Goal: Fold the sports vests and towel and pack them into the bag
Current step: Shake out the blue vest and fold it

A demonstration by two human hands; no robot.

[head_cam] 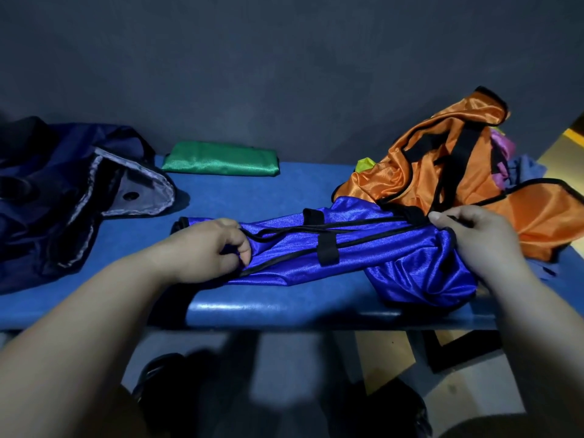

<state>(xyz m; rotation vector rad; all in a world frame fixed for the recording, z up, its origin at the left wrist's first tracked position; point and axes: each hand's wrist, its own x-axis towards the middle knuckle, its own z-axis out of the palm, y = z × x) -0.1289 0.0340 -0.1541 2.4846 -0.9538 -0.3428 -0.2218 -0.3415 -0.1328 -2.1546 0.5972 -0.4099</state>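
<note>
- Currently, my left hand [205, 248] grips the left end of the blue vest [316, 260]; the fingers are curled into the fabric beside its black edging.
- My right hand [474, 238] pinches the right end of the same vest at the black trim, with thumb and fingers closed on the cloth.
- The blue vest lies stretched lengthwise between both hands along the near edge of the blue bench [268, 191]. Its right portion is bunched and hangs slightly over the near edge.
- The orange vest [442, 165] lies unfolded in a heap at the far right of the bench, touching the right end of the blue vest and partly overlapping it.
- Other coloured fabrics sit behind and under the orange vest: a yellow-green piece [363, 164], a pink piece [502, 153] and a grey-blue cloth [524, 169]. I cannot tell which of these is the towel.
- The green vest [221, 158] lies folded flat at the far edge of the bench, against the dark wall [284, 74].
- The dark blue bag [63, 191] rests at the left end of the bench, its flap turned back to show a grey lining.
</note>
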